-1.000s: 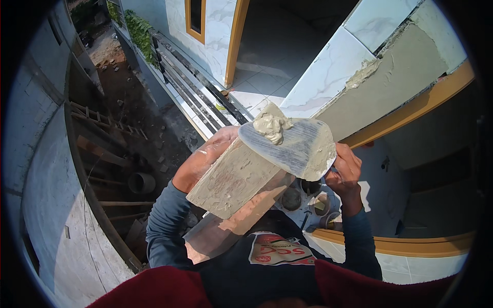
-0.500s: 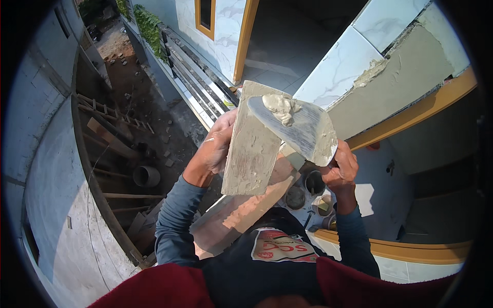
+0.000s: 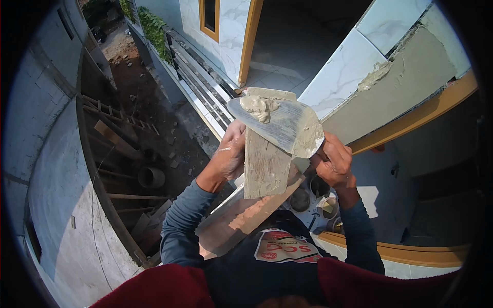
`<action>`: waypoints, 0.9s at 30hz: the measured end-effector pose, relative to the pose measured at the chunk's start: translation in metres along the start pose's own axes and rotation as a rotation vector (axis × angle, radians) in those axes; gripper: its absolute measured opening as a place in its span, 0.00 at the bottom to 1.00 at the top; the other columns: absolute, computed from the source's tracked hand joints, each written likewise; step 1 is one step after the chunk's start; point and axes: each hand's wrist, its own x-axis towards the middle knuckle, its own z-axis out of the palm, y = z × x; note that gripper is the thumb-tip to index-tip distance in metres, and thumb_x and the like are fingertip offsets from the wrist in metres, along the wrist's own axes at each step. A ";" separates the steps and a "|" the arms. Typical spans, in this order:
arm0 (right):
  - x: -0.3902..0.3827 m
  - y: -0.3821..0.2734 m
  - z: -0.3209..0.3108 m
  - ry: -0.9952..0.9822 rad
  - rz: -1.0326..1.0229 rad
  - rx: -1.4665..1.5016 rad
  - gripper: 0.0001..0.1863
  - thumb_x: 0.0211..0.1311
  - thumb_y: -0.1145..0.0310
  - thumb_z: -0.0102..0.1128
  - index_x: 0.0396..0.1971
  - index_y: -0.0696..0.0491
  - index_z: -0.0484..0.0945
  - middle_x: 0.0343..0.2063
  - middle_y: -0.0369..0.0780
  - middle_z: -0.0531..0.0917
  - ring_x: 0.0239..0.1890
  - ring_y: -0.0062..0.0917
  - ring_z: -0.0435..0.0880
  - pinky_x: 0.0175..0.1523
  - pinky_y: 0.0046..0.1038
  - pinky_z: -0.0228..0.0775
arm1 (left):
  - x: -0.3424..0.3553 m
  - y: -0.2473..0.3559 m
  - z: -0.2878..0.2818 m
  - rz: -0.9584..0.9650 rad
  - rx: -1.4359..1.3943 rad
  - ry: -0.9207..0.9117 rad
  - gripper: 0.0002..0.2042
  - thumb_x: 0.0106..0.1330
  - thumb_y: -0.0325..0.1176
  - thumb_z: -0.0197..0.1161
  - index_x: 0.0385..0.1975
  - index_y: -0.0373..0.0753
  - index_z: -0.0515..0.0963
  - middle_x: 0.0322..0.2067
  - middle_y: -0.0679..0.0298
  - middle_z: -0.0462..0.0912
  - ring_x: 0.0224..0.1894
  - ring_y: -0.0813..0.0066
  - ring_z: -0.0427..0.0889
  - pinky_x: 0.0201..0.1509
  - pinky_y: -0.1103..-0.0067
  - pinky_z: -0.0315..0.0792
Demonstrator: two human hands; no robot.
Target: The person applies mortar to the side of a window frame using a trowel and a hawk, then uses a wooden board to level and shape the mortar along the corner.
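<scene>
My left hand [image 3: 227,156] grips a narrow upright tile piece [image 3: 266,167] coated in beige adhesive along its left edge. My right hand [image 3: 335,159] is closed on a trowel [image 3: 280,128], its grey rounded blade lying across the upper part of the piece, with a thick lump of adhesive [image 3: 259,108] on the blade's left end and a smear on the right. The handle is hidden by my fingers and the blade. Below the piece, a larger tile [image 3: 221,233] with pinkish, sunlit surface lies tilted against my body.
Buckets and containers [image 3: 299,200] stand below right. A railing [image 3: 200,82] borders a drop at left with a ladder [image 3: 118,114] and debris below. A partly tiled wall [image 3: 339,66], a mortar-covered strip [image 3: 400,87] and orange door frames [image 3: 411,118] are at the upper right.
The tile piece has turned from slanting to nearly upright. The trowel blade rose, then moved left and back across the piece's top. Both hands still hold on.
</scene>
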 end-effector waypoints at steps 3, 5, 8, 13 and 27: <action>0.008 -0.003 0.003 0.012 0.000 0.038 0.19 0.42 0.82 0.74 0.39 0.64 0.80 0.40 0.51 0.84 0.36 0.43 0.87 0.37 0.34 0.80 | 0.001 0.003 0.005 0.022 0.083 0.007 0.28 0.74 0.42 0.60 0.66 0.32 0.62 0.59 0.58 0.74 0.58 0.73 0.78 0.61 0.75 0.76; 0.012 -0.004 0.010 0.039 0.032 0.045 0.19 0.43 0.82 0.74 0.38 0.64 0.80 0.40 0.51 0.84 0.36 0.43 0.87 0.37 0.33 0.80 | 0.002 0.004 0.007 0.029 0.142 0.003 0.29 0.73 0.42 0.61 0.66 0.32 0.62 0.59 0.58 0.74 0.59 0.73 0.77 0.60 0.75 0.76; 0.014 0.002 0.015 0.102 0.085 0.069 0.17 0.46 0.82 0.75 0.38 0.63 0.79 0.41 0.52 0.84 0.37 0.42 0.88 0.39 0.32 0.80 | 0.004 0.002 0.010 0.069 0.161 -0.018 0.31 0.71 0.40 0.64 0.67 0.32 0.60 0.60 0.57 0.73 0.60 0.71 0.76 0.59 0.74 0.76; 0.004 -0.002 0.010 0.122 0.182 0.106 0.18 0.47 0.82 0.76 0.39 0.63 0.79 0.42 0.51 0.85 0.39 0.39 0.88 0.41 0.31 0.80 | 0.010 0.020 -0.005 0.267 -0.008 0.194 0.27 0.69 0.23 0.62 0.65 0.34 0.59 0.57 0.56 0.75 0.56 0.68 0.80 0.58 0.69 0.79; -0.017 -0.022 0.016 -0.073 0.280 0.186 0.19 0.50 0.81 0.74 0.43 0.63 0.78 0.40 0.48 0.84 0.38 0.38 0.87 0.42 0.31 0.79 | 0.000 -0.011 -0.066 0.601 0.111 -0.002 0.28 0.64 0.37 0.71 0.63 0.46 0.70 0.60 0.69 0.75 0.65 0.72 0.72 0.72 0.65 0.64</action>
